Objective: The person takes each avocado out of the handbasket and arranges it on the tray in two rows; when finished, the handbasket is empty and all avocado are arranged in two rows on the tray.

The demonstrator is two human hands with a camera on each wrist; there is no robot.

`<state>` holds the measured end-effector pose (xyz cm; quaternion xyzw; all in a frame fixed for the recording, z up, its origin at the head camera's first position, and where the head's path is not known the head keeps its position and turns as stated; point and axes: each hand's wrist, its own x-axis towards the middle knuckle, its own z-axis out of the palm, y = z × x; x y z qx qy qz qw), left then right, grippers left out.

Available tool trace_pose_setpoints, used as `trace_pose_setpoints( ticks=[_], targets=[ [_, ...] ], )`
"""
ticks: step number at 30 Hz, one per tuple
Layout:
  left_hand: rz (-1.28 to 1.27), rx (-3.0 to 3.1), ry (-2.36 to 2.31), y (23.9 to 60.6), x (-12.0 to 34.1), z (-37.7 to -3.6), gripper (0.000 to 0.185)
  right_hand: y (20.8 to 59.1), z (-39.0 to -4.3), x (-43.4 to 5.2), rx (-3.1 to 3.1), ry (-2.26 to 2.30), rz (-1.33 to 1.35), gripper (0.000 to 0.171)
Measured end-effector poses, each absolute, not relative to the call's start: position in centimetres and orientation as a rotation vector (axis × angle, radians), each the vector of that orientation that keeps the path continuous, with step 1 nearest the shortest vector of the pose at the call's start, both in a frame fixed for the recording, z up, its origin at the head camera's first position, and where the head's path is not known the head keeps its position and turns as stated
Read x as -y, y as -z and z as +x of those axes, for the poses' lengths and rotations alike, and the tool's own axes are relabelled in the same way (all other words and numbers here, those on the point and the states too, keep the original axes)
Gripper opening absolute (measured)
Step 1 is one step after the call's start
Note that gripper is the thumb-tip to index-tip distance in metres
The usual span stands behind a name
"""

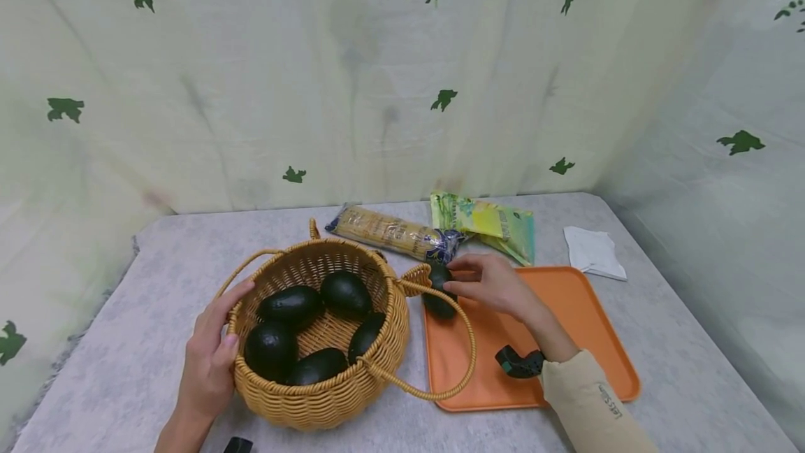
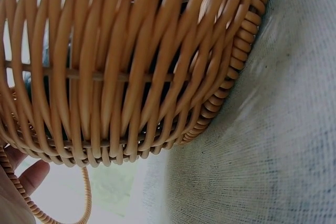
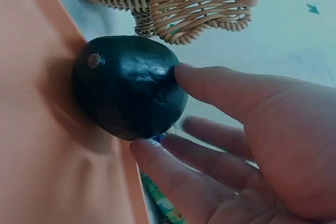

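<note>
A round wicker basket (image 1: 321, 397) stands on the table, its handles folded outward. Several dark, glossy avocados (image 1: 292, 305) lie inside it. My left hand (image 1: 210, 351) holds the basket's left rim, fingers along the edge and thumb beside it; the left wrist view shows the basket wall (image 2: 115, 61) close up and some fingers (image 2: 34, 177) by a handle. At the left edge of the orange tray (image 1: 503, 390), my right hand (image 1: 490, 282) pinches another avocado (image 3: 131, 87) between thumb and a fingertip, the other fingers loosely behind. Its stem end faces the right wrist camera.
Behind the basket lies a clear pack of dried noodles (image 1: 390, 231), overlapped at its right by a green and yellow packet (image 1: 484, 222). A white tissue packet (image 1: 594, 252) rests to the tray's far right. The basket's right handle (image 1: 468, 369) reaches over the tray's left edge.
</note>
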<state>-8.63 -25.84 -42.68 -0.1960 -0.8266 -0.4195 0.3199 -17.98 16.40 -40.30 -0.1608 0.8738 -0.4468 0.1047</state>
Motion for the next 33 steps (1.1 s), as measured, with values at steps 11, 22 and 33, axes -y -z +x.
trace_pose_setpoints(
  ticks=[11,22,33],
  targets=[
    [-0.512,2.164,1.099,42.75,25.81,-8.63,0.053,40.48,-17.96,-16.06,-2.672,1.183,-0.617,0.047],
    [-0.503,2.170,1.082,42.82,25.87,-8.52,0.054,40.47,-17.99,-15.66,-2.730,1.166,-0.599,0.047],
    [-0.521,2.178,1.095,42.52,25.75,-8.55,0.053,39.84,-17.64,-15.99,-2.742,1.264,-0.614,0.045]
  ],
)
